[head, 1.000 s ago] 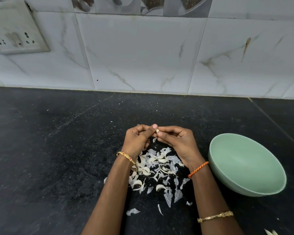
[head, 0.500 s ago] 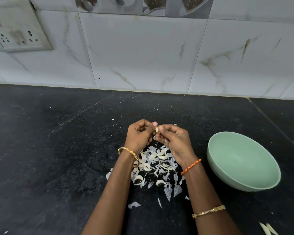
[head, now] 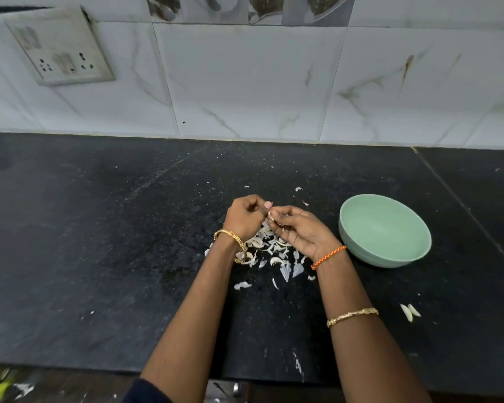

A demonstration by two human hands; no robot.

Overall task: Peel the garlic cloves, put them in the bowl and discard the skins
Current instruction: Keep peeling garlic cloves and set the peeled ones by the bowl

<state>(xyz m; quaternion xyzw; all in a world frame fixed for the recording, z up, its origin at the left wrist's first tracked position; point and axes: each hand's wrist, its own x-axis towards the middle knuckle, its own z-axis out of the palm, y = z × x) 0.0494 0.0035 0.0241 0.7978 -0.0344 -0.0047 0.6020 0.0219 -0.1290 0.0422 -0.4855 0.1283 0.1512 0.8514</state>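
Right hand [head: 298, 232] fingers pinch garlic clove [head: 271, 215]; left hand [head: 245, 218] fingers curled tight at its tip, above skins [head: 269, 250].

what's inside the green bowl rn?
Nothing visible: the green bowl shows only bare inner surface, no cloves. Its near wall hides a strip of the floor. One garlic clove is between both hands.

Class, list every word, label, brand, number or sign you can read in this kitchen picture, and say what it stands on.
None can be read.
Switchboard on the wall: sockets and switches only, any marks too blurred to read.
Green bowl: plain, no label.
Picture tiles at the top: images, no lettering visible.
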